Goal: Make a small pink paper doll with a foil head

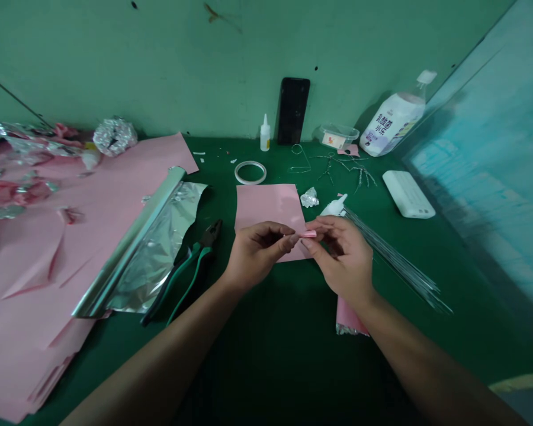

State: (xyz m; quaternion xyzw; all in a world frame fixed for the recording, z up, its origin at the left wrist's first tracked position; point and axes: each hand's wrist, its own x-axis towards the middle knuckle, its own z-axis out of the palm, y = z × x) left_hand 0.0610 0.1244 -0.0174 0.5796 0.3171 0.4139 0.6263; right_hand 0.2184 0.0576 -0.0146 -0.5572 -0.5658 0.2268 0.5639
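Observation:
Between my two hands is a small folded strip of pink paper [310, 234]. My left hand [260, 248] is closed, thumb and fingertips pinching the strip's left end. My right hand [344, 254] holds the other side of it, with the fingers partly curled. Behind and under them lies a square pink sheet [266, 204]. Partly hidden by my right wrist is a pink piece edged with foil [350, 319]. A white nozzle bottle [335, 206] and a crumpled foil lump [310, 197] lie just beyond my right hand.
Pliers [199, 251] and a foil roll [133, 242] lie left, beside large pink sheets [115, 171]. A tape ring [250, 172], small glue bottle [265, 135] and phone [293, 111] are at the back. Thin wires [395, 260], a white power bank [408, 194] and drink bottle [393, 121] are right.

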